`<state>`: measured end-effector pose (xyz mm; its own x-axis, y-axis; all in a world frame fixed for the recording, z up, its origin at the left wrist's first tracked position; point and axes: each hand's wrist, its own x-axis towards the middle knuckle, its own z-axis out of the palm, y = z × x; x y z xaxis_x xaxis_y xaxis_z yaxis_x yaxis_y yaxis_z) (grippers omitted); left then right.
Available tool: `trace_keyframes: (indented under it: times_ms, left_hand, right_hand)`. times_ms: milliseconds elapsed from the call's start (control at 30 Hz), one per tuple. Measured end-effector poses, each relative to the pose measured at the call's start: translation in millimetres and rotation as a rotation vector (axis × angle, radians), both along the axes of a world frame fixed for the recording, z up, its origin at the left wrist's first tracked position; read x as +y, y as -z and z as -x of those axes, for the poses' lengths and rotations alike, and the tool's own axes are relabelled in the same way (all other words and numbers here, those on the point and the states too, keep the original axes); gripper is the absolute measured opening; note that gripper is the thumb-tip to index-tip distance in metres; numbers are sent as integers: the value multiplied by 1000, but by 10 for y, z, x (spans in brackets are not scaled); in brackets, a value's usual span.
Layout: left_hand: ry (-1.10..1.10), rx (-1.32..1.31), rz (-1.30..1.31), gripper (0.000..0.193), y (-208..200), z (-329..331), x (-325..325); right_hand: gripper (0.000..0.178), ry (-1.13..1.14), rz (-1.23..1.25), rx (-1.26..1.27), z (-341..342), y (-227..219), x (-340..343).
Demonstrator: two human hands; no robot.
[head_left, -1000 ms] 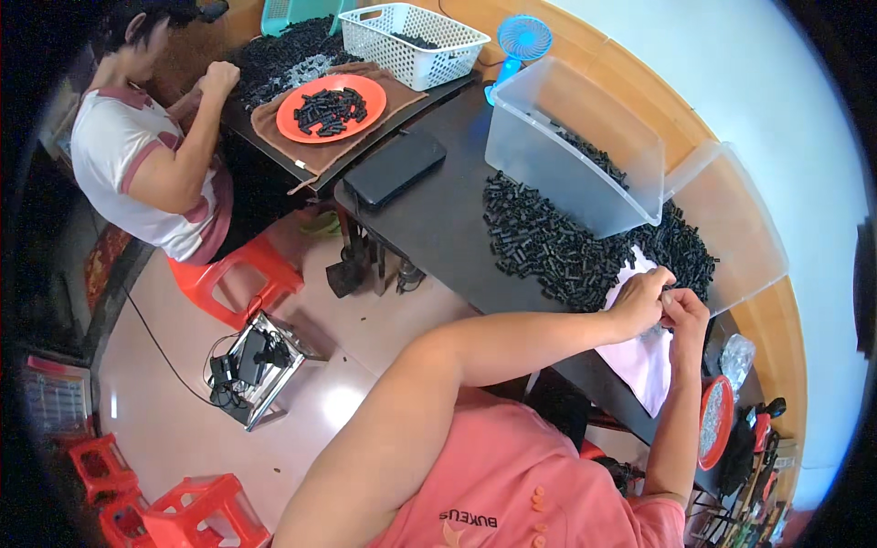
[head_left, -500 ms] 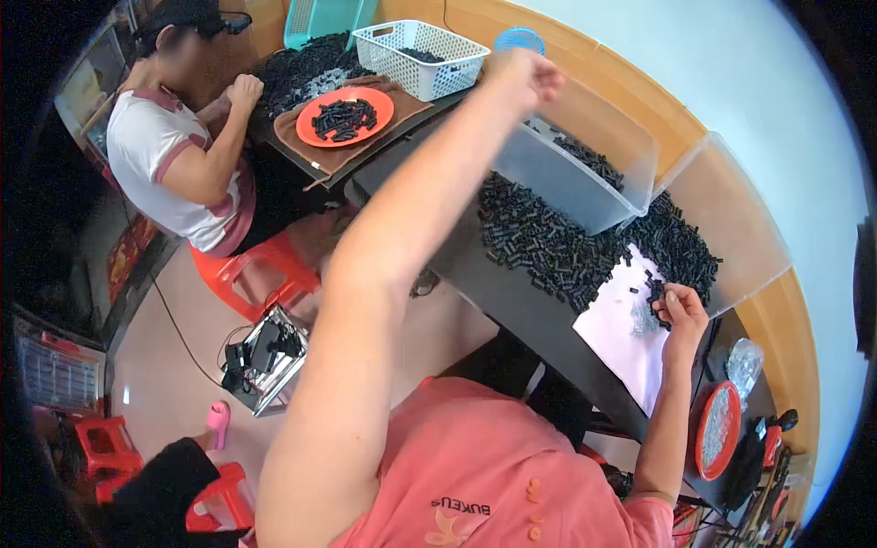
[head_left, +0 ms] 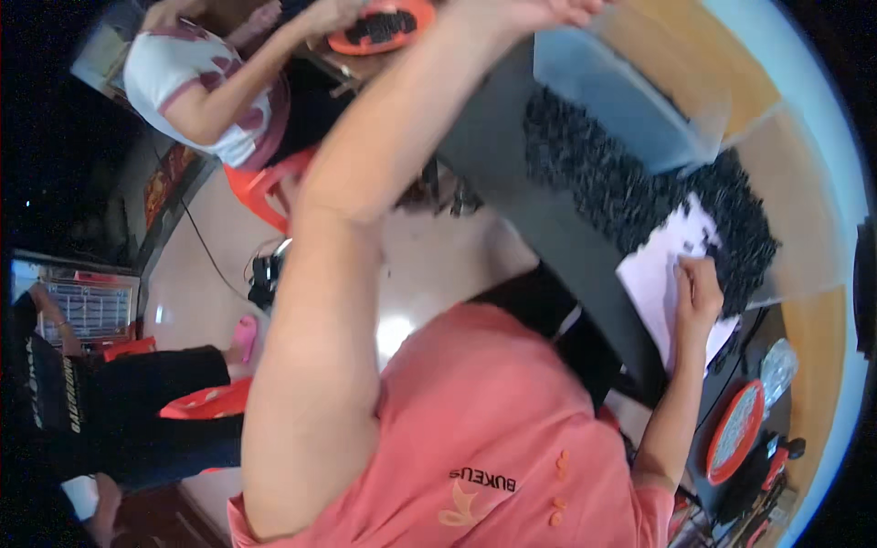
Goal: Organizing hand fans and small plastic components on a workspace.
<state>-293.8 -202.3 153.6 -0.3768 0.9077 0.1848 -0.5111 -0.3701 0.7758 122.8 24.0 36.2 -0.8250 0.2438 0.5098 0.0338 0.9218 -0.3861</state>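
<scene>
My left hand (head_left: 568,9) is stretched out at the top edge, partly cut off and blurred, its visible fingers apart with nothing seen in them. Below it, my bare left forearm crosses the view. My right hand (head_left: 699,288) rests over a pale pink sheet (head_left: 650,274), fingers bent together; what they hold, if anything, is hidden. Just beyond those fingers, a few small black pieces (head_left: 705,239) lie on the sheet. A large heap of short black tube-like pieces (head_left: 603,183) spreads around the sheet's far end, against a translucent plastic bin (head_left: 621,105).
A co-worker in a white and maroon shirt (head_left: 174,78) sits at the upper left, hands by an orange-red plate (head_left: 424,13) of black pieces. Another person in dark clothes (head_left: 110,388) is at the left. A red tray of clear bits (head_left: 738,429) and a clear bag (head_left: 778,370) lie at right.
The view has shifted, moving the heap and sheet to the right. My left hand has moved to the top edge. My right hand now lies lower over the sheet. The person in dark clothes shows more.
</scene>
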Motion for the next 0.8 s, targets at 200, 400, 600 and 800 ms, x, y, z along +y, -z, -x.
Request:
trace_keyframes:
  times_ms: [200, 400, 600, 800]
  left_hand:
    - [243, 462, 96, 35, 1018, -1510, -1128]
    - [115, 3, 990, 21, 3301, -2005, -1247]
    - [80, -133, 1249, 17, 4530, -1968, -796]
    - [-49, -93, 1220, 12, 4886, -1746, -195]
  right_hand:
    - [13, -124, -272, -74, 86, -93, -287]
    - [14, -135, -364, -118, 105, -36, -309]
    - [13, -136, -438, -189, 50, -43, -319]
    - [15, -113, -454, -207, -44, 25, -343]
